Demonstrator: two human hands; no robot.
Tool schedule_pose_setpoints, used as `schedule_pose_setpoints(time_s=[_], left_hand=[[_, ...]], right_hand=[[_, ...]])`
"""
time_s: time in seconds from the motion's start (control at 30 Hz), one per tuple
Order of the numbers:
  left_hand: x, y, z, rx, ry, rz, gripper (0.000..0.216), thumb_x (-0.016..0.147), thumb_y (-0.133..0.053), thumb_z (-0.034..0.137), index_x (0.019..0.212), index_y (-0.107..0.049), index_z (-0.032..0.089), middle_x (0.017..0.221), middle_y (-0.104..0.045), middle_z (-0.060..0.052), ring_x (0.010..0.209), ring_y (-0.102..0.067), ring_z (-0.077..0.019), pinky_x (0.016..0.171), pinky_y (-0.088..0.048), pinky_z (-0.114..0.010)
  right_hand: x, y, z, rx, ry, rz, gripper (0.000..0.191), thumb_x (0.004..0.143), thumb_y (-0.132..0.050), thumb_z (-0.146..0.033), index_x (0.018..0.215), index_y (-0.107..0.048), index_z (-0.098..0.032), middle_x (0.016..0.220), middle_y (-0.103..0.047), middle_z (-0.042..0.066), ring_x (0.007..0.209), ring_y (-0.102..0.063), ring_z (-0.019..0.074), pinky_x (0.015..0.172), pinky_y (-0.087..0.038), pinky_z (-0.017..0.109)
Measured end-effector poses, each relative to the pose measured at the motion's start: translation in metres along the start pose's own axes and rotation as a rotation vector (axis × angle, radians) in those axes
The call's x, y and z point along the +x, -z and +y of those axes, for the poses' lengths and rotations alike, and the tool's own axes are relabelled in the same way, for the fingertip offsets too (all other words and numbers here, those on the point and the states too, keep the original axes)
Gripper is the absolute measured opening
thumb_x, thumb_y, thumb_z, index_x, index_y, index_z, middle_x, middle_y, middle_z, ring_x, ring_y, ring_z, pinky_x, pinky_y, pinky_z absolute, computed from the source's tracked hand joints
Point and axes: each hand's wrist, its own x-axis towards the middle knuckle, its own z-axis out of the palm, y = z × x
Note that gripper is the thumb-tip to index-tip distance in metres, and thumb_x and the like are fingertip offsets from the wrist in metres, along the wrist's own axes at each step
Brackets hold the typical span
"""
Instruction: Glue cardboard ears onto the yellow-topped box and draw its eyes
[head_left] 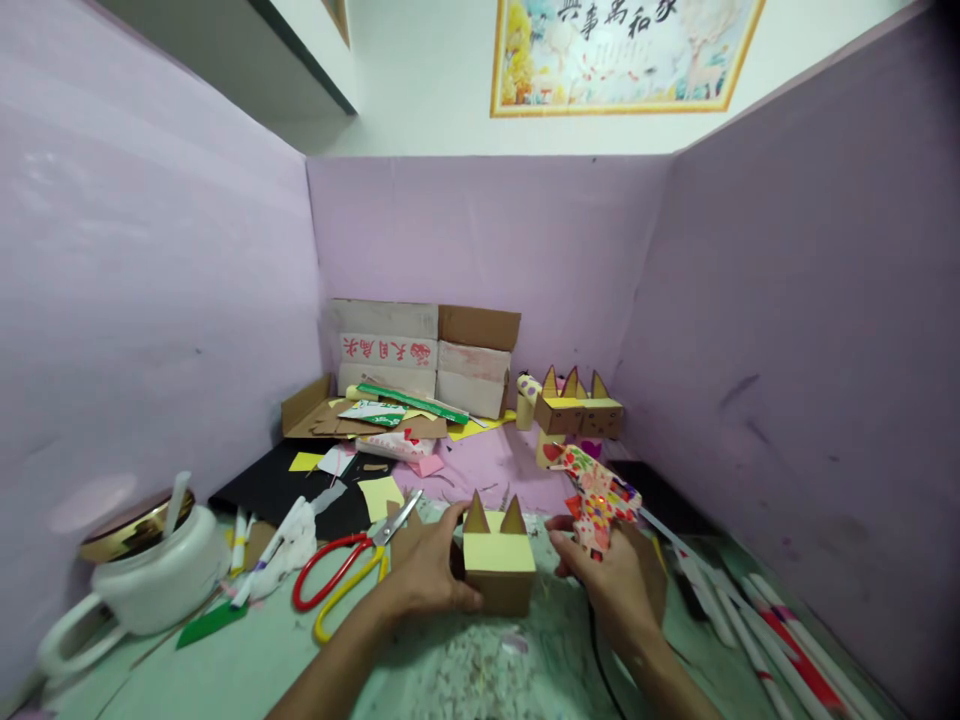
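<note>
Left hand [426,572] gripping, right hand [613,582] clenched

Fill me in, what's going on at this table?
A person's left hand holds a small cardboard box with yellow paper and two pointed ears. The right hand holds a floral-patterned tool, seemingly a glue gun, apart from the box. Scissors lie beside the left hand; similar eared boxes stand toward the back right.

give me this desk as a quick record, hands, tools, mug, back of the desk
left hand: gripping small eared box by its left side
right hand: holding patterned glue gun
scissors: lying left of the left hand, red and yellow handles
mug: white, far left
back: opened carton against the purple wall
</note>
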Motion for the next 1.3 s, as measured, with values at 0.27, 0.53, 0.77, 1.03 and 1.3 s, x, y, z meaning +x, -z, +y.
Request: schedule_pose_setpoints(time_s=[0.27, 0.53, 0.77, 1.03, 1.3], left_hand=[[0.001, -0.001, -0.003, -0.034, -0.013, -0.024, 0.102, 0.045, -0.076, 0.011, 0.136, -0.032, 0.017, 0.113, -0.062, -0.009, 0.096, -0.060, -0.0273, 0.080, -0.047, -0.032], [0.000, 0.000, -0.001, -0.015, 0.000, -0.015, 0.098, 0.045, -0.077, 0.014, 0.133, -0.036, 0.015, 0.115, -0.062, -0.010, 0.097, -0.059, -0.0286, 0.080, -0.046, -0.032], [-0.002, -0.001, 0.003, 0.048, -0.018, 0.030, 0.100, 0.043, -0.078, 0.012, 0.134, -0.037, 0.011, 0.116, -0.062, -0.013, 0.104, -0.056, -0.0318, 0.083, -0.044, -0.032], [0.000, -0.002, 0.001, 0.063, -0.043, 0.027, 0.095, 0.046, -0.077, 0.013, 0.133, -0.039, 0.015, 0.110, -0.065, -0.010, 0.099, -0.058, -0.0303, 0.079, -0.045, -0.031], [0.002, -0.003, -0.002, 0.042, -0.017, 0.003, 0.097, 0.045, -0.077, 0.015, 0.132, -0.036, 0.015, 0.112, -0.064, -0.009, 0.099, -0.058, -0.0290, 0.080, -0.045, -0.031]], right_hand=[[-0.001, -0.010, -0.001, -0.060, -0.034, 0.013, 0.016, 0.057, -0.063, -0.035, 0.062, -0.054, -0.022, 0.051, -0.060, 0.001, 0.051, -0.057, 0.0229, 0.050, -0.047, 0.034], [-0.006, -0.019, 0.012, -0.006, -0.042, -0.062, 0.026, 0.057, -0.064, -0.026, 0.081, -0.059, -0.019, 0.079, -0.071, 0.005, 0.074, -0.065, 0.0264, 0.067, -0.051, 0.035], [-0.004, -0.028, 0.029, 0.070, -0.058, -0.109, 0.035, 0.061, -0.061, -0.032, 0.091, -0.058, -0.013, 0.083, -0.071, 0.008, 0.076, -0.066, 0.0269, 0.065, -0.052, 0.035], [0.012, -0.018, 0.036, -0.090, -0.035, -0.039, 0.023, 0.061, -0.060, -0.029, 0.078, -0.060, -0.013, 0.071, -0.066, 0.004, 0.067, -0.057, 0.0220, 0.060, -0.043, 0.030], [0.030, -0.035, 0.049, -0.261, -0.089, -0.115, 0.019, 0.062, -0.062, -0.034, 0.062, -0.062, -0.015, 0.056, -0.063, 0.001, 0.056, -0.057, 0.0183, 0.047, -0.035, 0.023]])
